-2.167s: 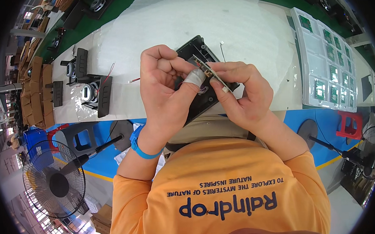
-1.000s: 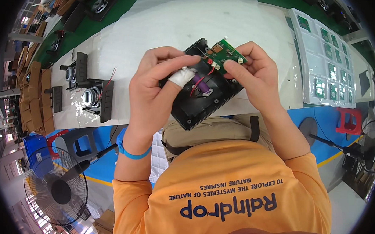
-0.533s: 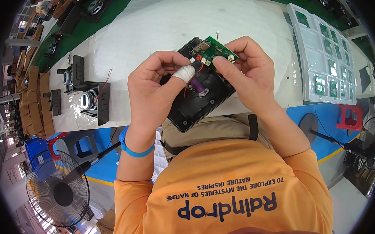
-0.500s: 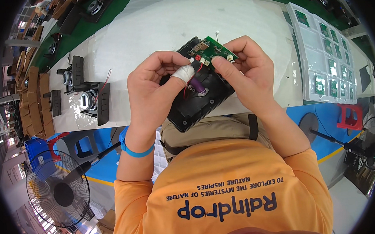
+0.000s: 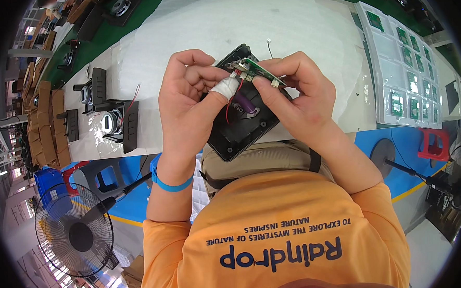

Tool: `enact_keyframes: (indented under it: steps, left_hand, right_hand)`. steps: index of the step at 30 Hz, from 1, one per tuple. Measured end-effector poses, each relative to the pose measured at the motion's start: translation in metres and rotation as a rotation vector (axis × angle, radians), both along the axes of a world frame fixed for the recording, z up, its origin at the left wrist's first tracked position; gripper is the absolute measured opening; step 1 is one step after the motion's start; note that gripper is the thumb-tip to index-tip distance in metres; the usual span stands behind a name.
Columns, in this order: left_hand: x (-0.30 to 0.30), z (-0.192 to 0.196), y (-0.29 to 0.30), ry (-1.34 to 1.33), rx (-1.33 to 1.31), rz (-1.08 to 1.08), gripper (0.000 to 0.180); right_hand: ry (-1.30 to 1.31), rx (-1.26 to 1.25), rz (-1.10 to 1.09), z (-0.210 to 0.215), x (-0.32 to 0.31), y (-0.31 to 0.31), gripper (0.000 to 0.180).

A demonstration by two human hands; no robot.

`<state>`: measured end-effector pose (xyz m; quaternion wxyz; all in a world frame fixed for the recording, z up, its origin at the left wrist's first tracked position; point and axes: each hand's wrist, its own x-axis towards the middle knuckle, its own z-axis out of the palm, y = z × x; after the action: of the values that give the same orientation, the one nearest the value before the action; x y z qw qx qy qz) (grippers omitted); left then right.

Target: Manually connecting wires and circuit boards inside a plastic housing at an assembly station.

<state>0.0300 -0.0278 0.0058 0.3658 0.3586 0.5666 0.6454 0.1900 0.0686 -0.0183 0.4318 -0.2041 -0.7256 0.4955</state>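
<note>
My right hand (image 5: 303,96) pinches a green circuit board (image 5: 260,71) by its right end, with the thumb on the near side. The board is tilted, showing its edge and several small white connectors. My left hand (image 5: 184,102), its thumb wrapped in white tape, closes at the board's left end, around a small wire connector (image 5: 233,74) partly hidden by the thumb. Red and black wires (image 5: 230,110) run down from there. Beneath both hands lies an open black plastic casing (image 5: 230,140), angled over the table's near edge, with a purple cylindrical cell (image 5: 244,102) inside.
White foam sheeting (image 5: 182,26) covers the table's middle. Black speaker housings (image 5: 130,126) stand at the left. A white compartment tray (image 5: 386,86) with several green boards lies at the right. A thin wire (image 5: 270,48) sticks up behind the board. A fan (image 5: 79,235) stands lower left.
The circuit board has tipped from showing its green face to nearly edge-on. My left index finger has lifted away from the thumb tip. The casing stays beneath my hands.
</note>
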Motion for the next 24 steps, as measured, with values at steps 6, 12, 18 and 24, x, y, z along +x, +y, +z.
enact_keyframes:
  steps: [6, 12, 18, 24]
  left_hand:
    - [-0.004, 0.002, -0.002, -0.089, 0.0, -0.039, 0.049]
    - [-0.003, 0.003, -0.002, -0.076, -0.016, -0.038, 0.05]
    - [-0.006, 0.001, -0.002, -0.061, -0.019, -0.041, 0.051]
    - [-0.007, -0.001, -0.005, -0.089, -0.022, -0.018, 0.049]
  right_hand:
    - [0.01, 0.014, -0.008, 0.001, -0.002, -0.005, 0.016]
    - [-0.017, 0.044, -0.057, -0.001, -0.002, -0.006, 0.016]
    - [-0.018, 0.228, -0.018, -0.01, 0.0, 0.001, 0.015]
    - [-0.032, 0.435, 0.025, -0.008, 0.0, 0.006, 0.021]
